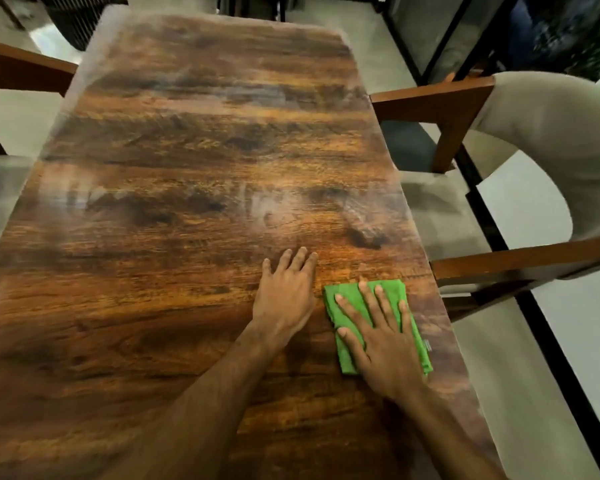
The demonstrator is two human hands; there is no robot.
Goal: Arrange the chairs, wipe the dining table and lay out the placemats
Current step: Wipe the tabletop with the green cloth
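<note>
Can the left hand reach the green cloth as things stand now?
Probably yes: the left hand lies flat on the table right beside the green cloth, nothing between them; the right hand presses on it.

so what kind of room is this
Most likely a home dining area: a long wood-grain dining table with upholstered, wooden-armed chairs drawn up along its sides, on a pale floor. The right hand presses a green cloth flat on the tabletop.

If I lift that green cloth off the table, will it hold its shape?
Probably not. The cloth looks thin and folded, so it should droop and unfold. Flat under the right hand, it likely slides easily on the glossy table.
</note>
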